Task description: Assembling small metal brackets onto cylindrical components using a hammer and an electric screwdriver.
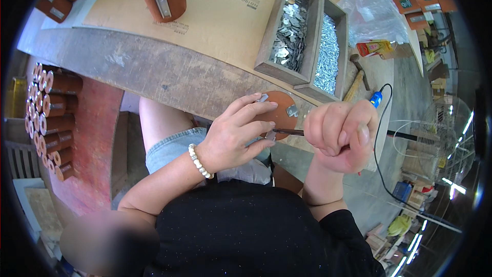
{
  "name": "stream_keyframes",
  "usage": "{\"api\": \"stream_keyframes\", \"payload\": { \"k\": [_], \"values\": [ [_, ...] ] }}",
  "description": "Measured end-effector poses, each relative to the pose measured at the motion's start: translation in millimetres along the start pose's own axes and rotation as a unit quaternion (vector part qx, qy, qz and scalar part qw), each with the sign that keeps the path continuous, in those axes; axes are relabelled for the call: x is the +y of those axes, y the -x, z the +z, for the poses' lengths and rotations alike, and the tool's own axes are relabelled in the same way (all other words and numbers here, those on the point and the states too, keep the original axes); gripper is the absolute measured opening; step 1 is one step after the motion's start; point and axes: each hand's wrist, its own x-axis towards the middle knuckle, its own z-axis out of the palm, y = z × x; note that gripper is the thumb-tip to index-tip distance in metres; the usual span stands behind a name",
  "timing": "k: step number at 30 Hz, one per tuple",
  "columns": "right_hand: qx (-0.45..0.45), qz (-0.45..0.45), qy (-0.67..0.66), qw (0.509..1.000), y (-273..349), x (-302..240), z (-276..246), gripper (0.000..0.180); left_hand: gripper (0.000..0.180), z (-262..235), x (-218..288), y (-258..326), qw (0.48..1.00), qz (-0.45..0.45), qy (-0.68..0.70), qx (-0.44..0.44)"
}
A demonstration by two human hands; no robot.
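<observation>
A round reddish-brown piece (284, 103) stands at the table's front edge, with small metal plates on its top. My left hand (236, 131) lies across its left side, fingers bent over the rim and holding it. One metal plate (291, 111) shows on its far right part; another sits by my left fingertips. My right hand (342, 134) is closed in a fist around a tool whose handle is hidden. The tool's thin dark shaft (289, 131), like a screwdriver's, points left and meets the near edge of the piece, by a metal plate (270, 135).
Beyond my hands stand a wooden tray of flat metal plates (291, 31) and one of screws (327, 54). A hammer (360, 72) and a blue-handled corded tool (376, 98) lie right. Brown cylinders (164, 0) stand at the back; several more (56, 118) are stacked left.
</observation>
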Motion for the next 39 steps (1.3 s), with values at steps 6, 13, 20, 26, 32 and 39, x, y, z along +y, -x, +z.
{"api": "stream_keyframes", "payload": {
  "k": [6, 13, 20, 26, 32, 39],
  "values": [
    [0.199, -0.162, 0.035, 0.966, 44, -30, 2, 0.025, 0.029, 3, -1, 2, 0.999, 0.021, -0.024, 0.005],
    [0.268, -0.211, 0.127, 0.931, 77, -52, -29, 0.028, 0.026, 2, 2, -3, 0.998, 0.038, -0.041, -0.002],
    [0.428, -0.262, 0.126, 0.856, 74, -18, -86, 0.01, 0.039, 11, -3, 5, 0.995, 0.059, -0.077, 0.02],
    [0.496, -0.292, 0.33, 0.748, 55, 18, -152, 0.027, 0.085, 26, -3, 13, 0.996, -0.038, -0.039, 0.064],
    [0.582, -0.237, 0.348, 0.696, 47, 50, -216, 0.028, 0.087, 32, -22, 18, 0.994, -0.095, -0.058, 0.02],
    [0.524, -0.081, 0.515, 0.673, 60, 62, -210, 0.017, 0.075, -6, -7, 11, 0.985, -0.158, 0.045, 0.045]
  ]
}}
